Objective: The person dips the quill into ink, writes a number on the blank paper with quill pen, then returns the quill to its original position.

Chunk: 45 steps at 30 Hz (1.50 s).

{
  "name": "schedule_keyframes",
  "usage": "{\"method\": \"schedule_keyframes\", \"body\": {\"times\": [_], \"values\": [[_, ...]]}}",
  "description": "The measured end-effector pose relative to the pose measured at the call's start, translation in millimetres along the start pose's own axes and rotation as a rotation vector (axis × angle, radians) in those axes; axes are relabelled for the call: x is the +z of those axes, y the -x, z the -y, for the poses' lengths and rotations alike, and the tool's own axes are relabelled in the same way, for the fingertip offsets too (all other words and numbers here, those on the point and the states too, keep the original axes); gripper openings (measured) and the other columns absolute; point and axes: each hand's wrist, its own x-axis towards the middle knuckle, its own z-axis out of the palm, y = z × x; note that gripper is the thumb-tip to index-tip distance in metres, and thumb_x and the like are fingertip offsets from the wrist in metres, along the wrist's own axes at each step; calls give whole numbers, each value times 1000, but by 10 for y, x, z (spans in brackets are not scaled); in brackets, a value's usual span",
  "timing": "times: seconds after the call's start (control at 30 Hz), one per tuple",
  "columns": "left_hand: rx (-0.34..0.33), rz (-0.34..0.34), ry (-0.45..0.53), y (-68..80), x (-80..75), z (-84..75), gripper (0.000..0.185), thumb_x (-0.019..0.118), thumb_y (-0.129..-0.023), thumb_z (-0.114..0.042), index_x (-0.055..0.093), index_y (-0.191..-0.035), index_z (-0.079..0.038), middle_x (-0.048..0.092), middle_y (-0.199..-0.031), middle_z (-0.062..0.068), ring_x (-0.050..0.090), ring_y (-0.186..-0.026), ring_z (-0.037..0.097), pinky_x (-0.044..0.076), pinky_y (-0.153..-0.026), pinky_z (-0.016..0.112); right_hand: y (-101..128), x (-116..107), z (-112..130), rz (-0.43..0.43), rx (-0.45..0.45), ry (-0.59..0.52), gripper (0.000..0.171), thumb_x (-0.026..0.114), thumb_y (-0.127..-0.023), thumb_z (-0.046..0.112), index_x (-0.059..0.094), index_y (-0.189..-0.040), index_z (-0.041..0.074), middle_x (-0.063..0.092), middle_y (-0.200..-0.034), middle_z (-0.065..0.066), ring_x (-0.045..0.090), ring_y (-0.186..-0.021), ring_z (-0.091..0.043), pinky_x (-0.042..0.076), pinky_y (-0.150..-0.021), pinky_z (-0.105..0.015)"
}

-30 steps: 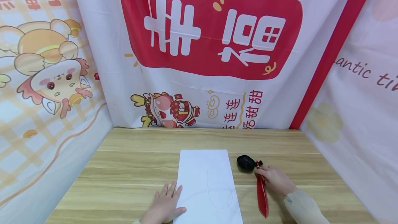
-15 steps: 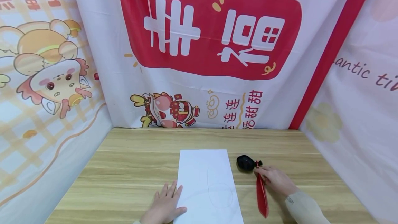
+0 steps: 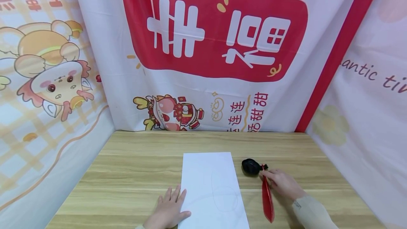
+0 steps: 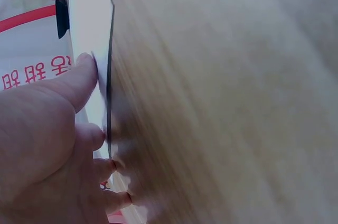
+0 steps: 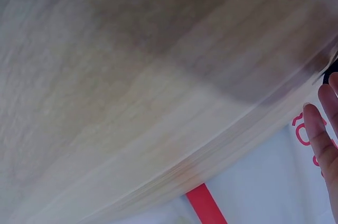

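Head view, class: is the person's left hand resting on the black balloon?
No. The left hand lies flat at the near left edge of the white paper, while the black balloon sits beyond the paper's right side.

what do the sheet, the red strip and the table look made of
Sheet: thin matte white paper, lying flat with faint pencil lines. Red strip: probably a limp, slightly glossy uninflated rubber balloon, though that is unsure. Table: pale wood-grain top, likely laminate, with a low sheen.

Left hand: our left hand (image 3: 170, 208) lies flat, palm down, fingers straight and spread.
Right hand: our right hand (image 3: 281, 183) reaches forward, fingers loosely extended, sleeve covering the forearm.
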Motion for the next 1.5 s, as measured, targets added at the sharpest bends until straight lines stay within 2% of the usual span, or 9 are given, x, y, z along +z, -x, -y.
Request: {"method": "schedule_keyframes", "body": {"times": [0.3,0.57,0.77,0.97,1.17,1.27,1.4,1.5], "values": [[-4,-2,4,-6,-3,-17,72,58,-86,-46,38,-138,0,27,-144,24,17,-129,50,16,-93,70,33,-12,-3,-58,-10,9,51,73,-70,-3,62,-118,10,63,-96,-5,60,-84,-19,51,-66,-35],[0,-34,37,-20,-18,13,73,55,-87,-46,36,-138,2,27,-143,25,19,-128,51,16,-91,72,70,-14,-33,-168,-80,22,53,71,-66,-7,63,-117,6,64,-92,-5,59,-78,-17,49,-59,-30],[0,-58,-5,-83,-6,129,75,48,-89,-52,34,-139,2,28,-143,25,22,-126,52,18,-90,73,75,-55,-19,-161,-47,2,52,72,-69,-5,62,-118,6,61,-85,-1,53,-70,-10,45,-53,-26],[-13,-97,-33,-146,-15,262,75,44,-90,-55,33,-140,1,27,-143,25,22,-127,50,16,-91,73,75,-84,2,-143,13,22,52,72,-72,2,60,-123,8,63,-94,-5,58,-81,-18,50,-62,-32],[-76,-84,-21,-148,-201,275,72,48,-91,-49,32,-140,2,24,-144,26,19,-128,51,15,-93,71,53,-126,5,-156,14,18,53,74,-71,2,59,-122,5,63,-96,-10,60,-83,-24,51,-66,-38],[-97,-81,-26,-162,-301,300,70,49,-91,-46,33,-139,2,23,-144,26,18,-127,52,16,-92,71,40,-128,1,-166,31,19,51,74,-74,7,59,-122,5,63,-98,-11,61,-86,-27,51,-70,-43],[-122,-85,-53,-198,-403,345,70,48,-92,-46,32,-140,3,22,-145,26,18,-127,53,16,-93,71,13,-136,11,-188,55,3,45,73,-78,14,60,-121,5,63,-100,-13,61,-90,-29,50,-74,-46],[-145,-93,-33,-217,-467,365,74,45,-91,-51,31,-141,2,21,-145,26,16,-127,53,13,-95,70,-12,-149,27,-211,60,6,43,72,-80,16,61,-119,5,63,-102,-14,61,-92,-31,49,-76,-47]]}}
